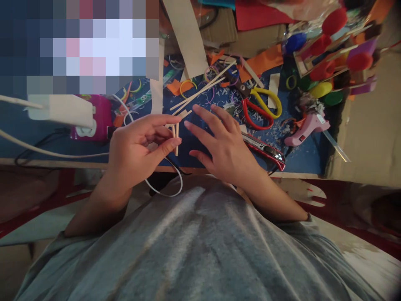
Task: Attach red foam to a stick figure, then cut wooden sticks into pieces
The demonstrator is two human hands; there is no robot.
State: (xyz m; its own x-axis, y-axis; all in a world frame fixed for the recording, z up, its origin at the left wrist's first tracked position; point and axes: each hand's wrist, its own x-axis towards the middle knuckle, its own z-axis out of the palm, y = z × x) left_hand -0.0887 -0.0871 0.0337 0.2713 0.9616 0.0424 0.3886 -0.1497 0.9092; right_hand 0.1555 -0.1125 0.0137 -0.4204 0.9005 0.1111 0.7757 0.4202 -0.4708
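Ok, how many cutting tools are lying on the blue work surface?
2: red-and-yellow-handled scissors beyond the right hand, and a red utility knife just right of it. Clutter may hide others.

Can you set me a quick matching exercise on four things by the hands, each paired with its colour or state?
Things:
1. scissors
2. glue gun
3. small sticks
4. utility knife

Colour or state:
A. pink, lying on the blue mat
B. pinched in the left hand
C. red and yellow handles
D. red and black, just beyond the right hand

Pairs: 1-C, 2-A, 3-B, 4-D
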